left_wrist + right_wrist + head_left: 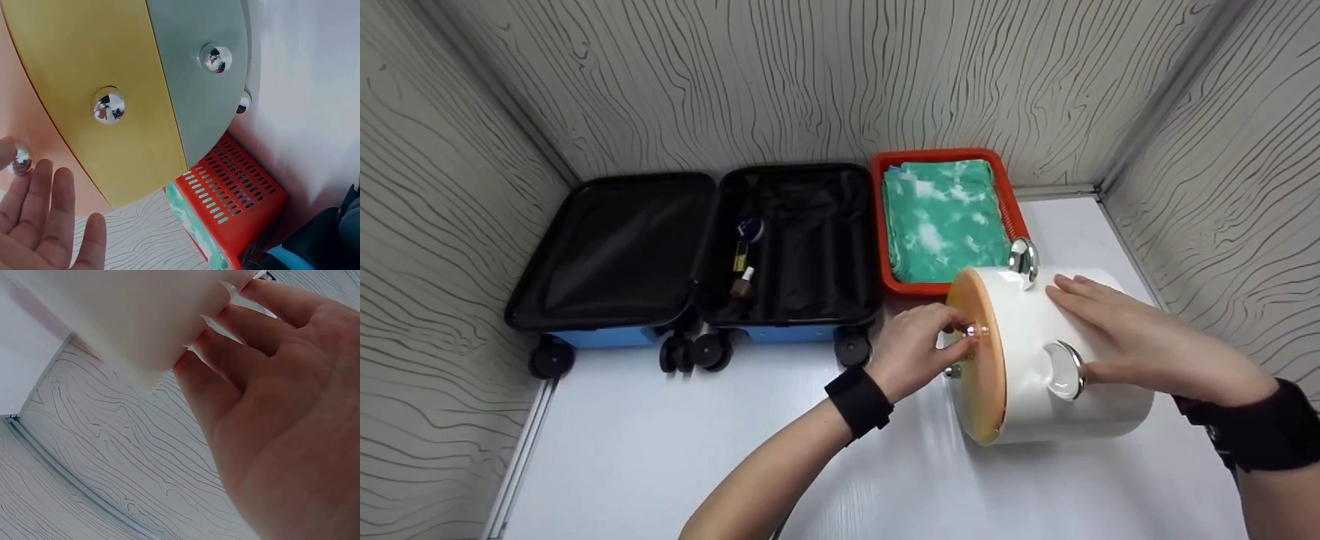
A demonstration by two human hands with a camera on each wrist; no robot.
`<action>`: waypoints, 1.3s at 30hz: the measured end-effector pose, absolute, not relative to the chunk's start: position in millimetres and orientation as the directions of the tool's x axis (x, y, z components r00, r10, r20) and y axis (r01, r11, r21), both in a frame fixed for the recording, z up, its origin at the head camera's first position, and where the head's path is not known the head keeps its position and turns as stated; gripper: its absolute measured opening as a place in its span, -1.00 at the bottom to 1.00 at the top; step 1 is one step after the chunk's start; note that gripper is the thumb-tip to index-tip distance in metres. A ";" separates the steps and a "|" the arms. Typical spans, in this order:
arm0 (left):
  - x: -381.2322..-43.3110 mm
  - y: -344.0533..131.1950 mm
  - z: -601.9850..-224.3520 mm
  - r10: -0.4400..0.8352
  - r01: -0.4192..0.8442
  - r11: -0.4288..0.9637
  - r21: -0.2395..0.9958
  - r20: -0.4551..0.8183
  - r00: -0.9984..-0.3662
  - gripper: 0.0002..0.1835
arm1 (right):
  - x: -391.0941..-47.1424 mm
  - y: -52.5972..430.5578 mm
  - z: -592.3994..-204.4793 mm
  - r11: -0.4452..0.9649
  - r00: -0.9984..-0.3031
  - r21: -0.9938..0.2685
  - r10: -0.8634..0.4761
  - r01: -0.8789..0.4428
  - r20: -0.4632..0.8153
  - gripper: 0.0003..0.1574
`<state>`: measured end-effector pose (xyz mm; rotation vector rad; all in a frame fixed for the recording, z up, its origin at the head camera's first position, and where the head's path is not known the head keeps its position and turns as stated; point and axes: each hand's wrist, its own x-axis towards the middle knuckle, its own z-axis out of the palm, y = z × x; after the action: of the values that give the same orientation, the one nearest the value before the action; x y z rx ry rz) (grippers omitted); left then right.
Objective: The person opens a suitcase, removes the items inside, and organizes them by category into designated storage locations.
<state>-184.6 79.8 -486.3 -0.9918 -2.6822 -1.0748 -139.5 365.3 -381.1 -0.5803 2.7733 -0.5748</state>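
A white drawer box [1035,322] with rounded sides stands at the right of the table, its coloured front facing left. Three drawer fronts show in the left wrist view: peach [34,129], yellow [73,56] and grey-green [197,107], each with a round silver knob. My left hand [915,345] pinches the peach drawer's knob [21,161] between thumb and fingers. Resting on the box's white body, my right hand [1155,345] has its fingers extended. Its thumb lies close to a shiny silver-edged fitting [1066,369]. No gap shows around the drawer fronts.
Behind the box is a red basket [883,225] holding folded green-and-white cloth [945,217]. An open black-lined suitcase [622,247] lies to the left, with a small brown bottle [742,285] and other small items inside. Patterned wall panels [780,82] enclose the white table [660,450].
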 end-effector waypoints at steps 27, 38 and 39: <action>-175.9 7.0 -503.3 0.401 0.564 0.478 0.674 0.404 -0.822 -0.82 | -139.6 369.0 -383.0 0.851 -0.888 -0.421 -0.421 -0.315 -0.185 0.27; -175.0 1.0 -509.2 0.404 0.542 0.476 0.693 0.375 -0.834 -0.77 | -139.3 370.0 -386.4 0.847 -0.888 -0.416 -0.428 -0.330 -0.168 0.25; -174.7 0.8 -509.6 0.406 0.542 0.471 0.696 0.374 -0.834 -0.76 | -139.4 369.9 -386.7 0.847 -0.888 -0.420 -0.427 -0.327 -0.169 0.25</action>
<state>-174.7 0.8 -509.6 -0.8303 -2.5566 -1.2969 -139.4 369.9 -386.7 -0.5757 2.7679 -0.5632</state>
